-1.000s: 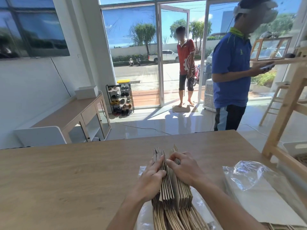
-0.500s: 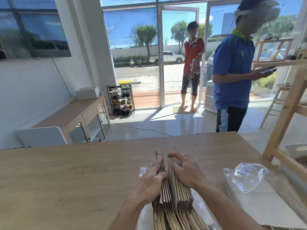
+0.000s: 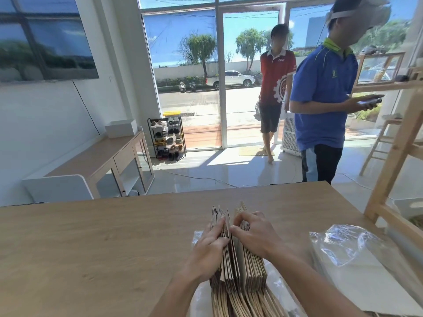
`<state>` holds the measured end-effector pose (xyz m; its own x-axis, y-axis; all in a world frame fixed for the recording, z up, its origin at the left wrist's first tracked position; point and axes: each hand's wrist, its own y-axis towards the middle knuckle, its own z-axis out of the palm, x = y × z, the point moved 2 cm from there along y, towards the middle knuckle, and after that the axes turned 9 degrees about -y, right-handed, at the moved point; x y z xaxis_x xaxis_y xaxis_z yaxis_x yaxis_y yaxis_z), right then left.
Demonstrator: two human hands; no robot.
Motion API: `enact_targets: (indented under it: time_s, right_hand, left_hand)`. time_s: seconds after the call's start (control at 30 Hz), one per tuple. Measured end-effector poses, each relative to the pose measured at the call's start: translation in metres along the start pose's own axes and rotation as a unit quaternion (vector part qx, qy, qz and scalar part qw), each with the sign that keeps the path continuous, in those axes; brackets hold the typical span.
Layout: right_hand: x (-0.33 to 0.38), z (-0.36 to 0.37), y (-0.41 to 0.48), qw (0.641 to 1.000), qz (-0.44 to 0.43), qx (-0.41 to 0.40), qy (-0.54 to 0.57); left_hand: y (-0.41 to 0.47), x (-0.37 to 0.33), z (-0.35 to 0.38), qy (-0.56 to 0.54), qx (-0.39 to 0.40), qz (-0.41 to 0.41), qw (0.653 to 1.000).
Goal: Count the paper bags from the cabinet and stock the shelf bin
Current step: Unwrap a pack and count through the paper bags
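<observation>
Counting was the step in hand. The bags (image 3: 238,268) stood on edge in a row by the middle of the worktop's (image 3: 91,248) near edge, split by a gap into two groups. The left hand (image 3: 208,245) lay with nearly straight fingers pressed on the left group, holding it aside. The right hand (image 3: 256,236), fingers curled, pinched top edges of the right group between thumb and forefinger. The next move probably called for peeling one bag across the gap without dragging its neighbour; stocking was not yet begun.

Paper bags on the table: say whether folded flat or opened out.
Folded flat: the paper bags stand on edge in a tight stack, thin edges up.
</observation>
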<state>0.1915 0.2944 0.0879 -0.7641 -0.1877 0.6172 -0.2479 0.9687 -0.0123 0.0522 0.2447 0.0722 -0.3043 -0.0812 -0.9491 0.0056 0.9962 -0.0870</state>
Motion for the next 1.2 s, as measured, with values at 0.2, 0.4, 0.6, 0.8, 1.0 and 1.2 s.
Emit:
enact_targets:
  time_s: [0.2, 0.4, 0.6, 0.8, 1.0, 1.2]
  right_hand:
    - [0.0029, 0.0014, 0.0008, 1.000, -0.011, 0.012, 0.015]
    - [0.0028, 0.0031, 0.0001, 1.000, -0.014, 0.007, 0.024]
    - [0.0027, 0.0029, 0.0008, 1.000, -0.012, 0.006, 0.015]
    - [0.0008, 0.0024, 0.0000, 0.999, -0.014, 0.009, 0.035]
    - [0.0021, 0.0026, 0.0003, 1.000, -0.012, 0.004, 0.021]
    - [0.0017, 0.0038, 0.0011, 1.000, -0.017, -0.002, 0.018]
  left_hand:
    - [-0.0034, -0.0061, 0.0004, -0.015, -0.003, 0.001, 1.000]
    - [-0.0056, -0.0096, 0.0007, -0.020, -0.004, -0.007, 1.000]
    - [-0.0048, -0.0073, 0.0001, -0.021, -0.006, -0.010, 1.000]
    - [-0.0044, -0.0055, 0.0001, -0.023, -0.009, -0.005, 1.000]
    - [-0.0043, -0.0061, 0.0018, -0.019, -0.007, -0.002, 1.000]
    - [-0.0047, -0.0084, 0.0016, -0.020, -0.007, 0.000, 1.000]
